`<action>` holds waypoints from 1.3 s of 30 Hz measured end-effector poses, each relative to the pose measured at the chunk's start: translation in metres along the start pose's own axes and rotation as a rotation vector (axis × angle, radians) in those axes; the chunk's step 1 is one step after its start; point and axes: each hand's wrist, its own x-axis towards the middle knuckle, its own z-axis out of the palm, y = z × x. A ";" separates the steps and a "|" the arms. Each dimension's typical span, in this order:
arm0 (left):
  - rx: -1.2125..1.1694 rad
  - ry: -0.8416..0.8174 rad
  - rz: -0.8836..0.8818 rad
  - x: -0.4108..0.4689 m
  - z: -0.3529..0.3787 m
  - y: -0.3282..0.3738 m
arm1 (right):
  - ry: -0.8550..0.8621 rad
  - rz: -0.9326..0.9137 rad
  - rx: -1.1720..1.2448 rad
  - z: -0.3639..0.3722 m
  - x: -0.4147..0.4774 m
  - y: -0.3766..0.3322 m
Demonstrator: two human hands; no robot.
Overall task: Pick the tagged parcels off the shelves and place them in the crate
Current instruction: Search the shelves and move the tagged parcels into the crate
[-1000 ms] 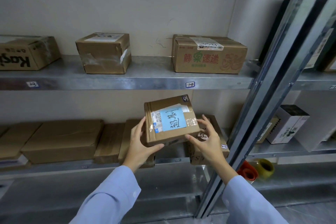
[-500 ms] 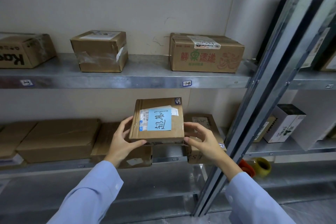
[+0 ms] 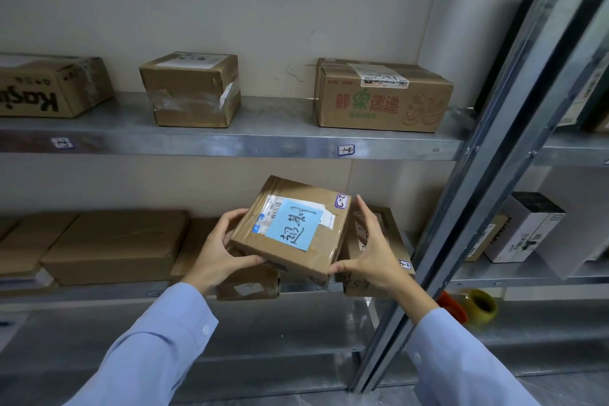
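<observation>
Soft, rather dim light falls from above, leaving shade beneath the upper shelf and deeper gloom lower down. A dull sheen lies on that shelf's front edge and on the parcel tape. Wide-angle distortion slants the steel upright; the tape rolls look blurred.

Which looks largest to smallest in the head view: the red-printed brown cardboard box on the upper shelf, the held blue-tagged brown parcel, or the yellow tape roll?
Joint first: the red-printed brown cardboard box and the blue-tagged brown parcel look alike; the parcel is nearer the camera, so unranked.
Last: the yellow tape roll, smallest.
</observation>
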 end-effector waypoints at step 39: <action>0.045 -0.113 -0.130 -0.068 0.069 0.006 | 0.058 0.025 0.175 0.017 -0.066 0.040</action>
